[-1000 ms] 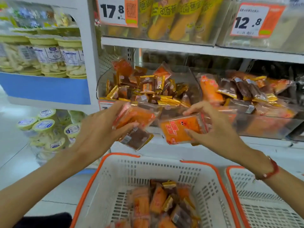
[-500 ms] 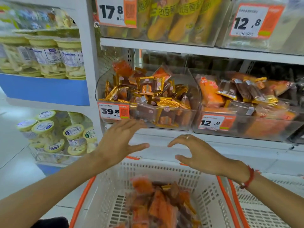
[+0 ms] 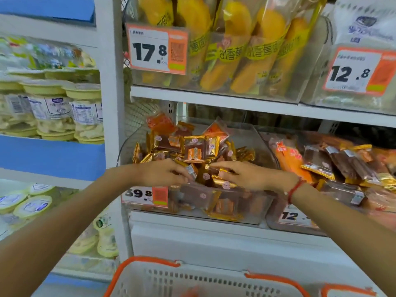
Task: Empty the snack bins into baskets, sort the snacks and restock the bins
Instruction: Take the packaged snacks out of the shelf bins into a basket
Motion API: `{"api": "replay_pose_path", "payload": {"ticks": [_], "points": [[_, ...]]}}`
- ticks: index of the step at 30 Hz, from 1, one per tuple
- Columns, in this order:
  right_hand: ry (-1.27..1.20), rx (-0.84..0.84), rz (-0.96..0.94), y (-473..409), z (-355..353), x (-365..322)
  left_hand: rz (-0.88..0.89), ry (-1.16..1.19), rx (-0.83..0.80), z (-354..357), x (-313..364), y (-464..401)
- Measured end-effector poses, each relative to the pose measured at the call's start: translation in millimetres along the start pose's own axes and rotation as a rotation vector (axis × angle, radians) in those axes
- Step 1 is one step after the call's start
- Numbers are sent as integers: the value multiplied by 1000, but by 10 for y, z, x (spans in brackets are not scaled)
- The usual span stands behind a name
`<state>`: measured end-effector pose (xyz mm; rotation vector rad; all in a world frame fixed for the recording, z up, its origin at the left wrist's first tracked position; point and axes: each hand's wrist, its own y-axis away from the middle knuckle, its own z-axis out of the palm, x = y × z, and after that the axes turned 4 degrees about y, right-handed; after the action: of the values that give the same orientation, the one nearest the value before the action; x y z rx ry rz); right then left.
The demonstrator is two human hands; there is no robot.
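Nearest us, below both wrists, we see the white basket [image 3: 192,281] with its orange rim. Above it, our left hand [image 3: 162,173] reaches into the clear snack bin [image 3: 214,202], fingers curled and pinching a silver-ended packet [image 3: 191,171]. Just right of it, our right hand [image 3: 246,175] lies on the gold-and-brown snacks [image 3: 192,148], fingers bent on a gold wrapper; we cannot tell if it grips. Right of that hand sits a second bin [image 3: 300,221] of orange and brown packets. Beyond, yellow packs [image 3: 235,50] fill the upper shelf.
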<state>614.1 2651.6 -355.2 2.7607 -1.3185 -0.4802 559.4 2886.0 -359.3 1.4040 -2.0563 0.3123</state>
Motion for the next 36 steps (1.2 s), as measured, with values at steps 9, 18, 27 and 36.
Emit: {"api": "replay_pose_path", "payload": {"ticks": [9, 18, 27, 36], "points": [[-156, -305, 35, -98, -313, 6, 30, 12, 66, -84, 5, -194], [0, -56, 45, -373, -57, -15, 133, -543, 1053, 212, 107, 415], [48, 785, -108, 553, 100, -142, 319, -728, 1127, 464, 478, 914], [-192, 861, -225, 1571, 437, -355, 274, -625, 969, 859, 579, 1414]]}}
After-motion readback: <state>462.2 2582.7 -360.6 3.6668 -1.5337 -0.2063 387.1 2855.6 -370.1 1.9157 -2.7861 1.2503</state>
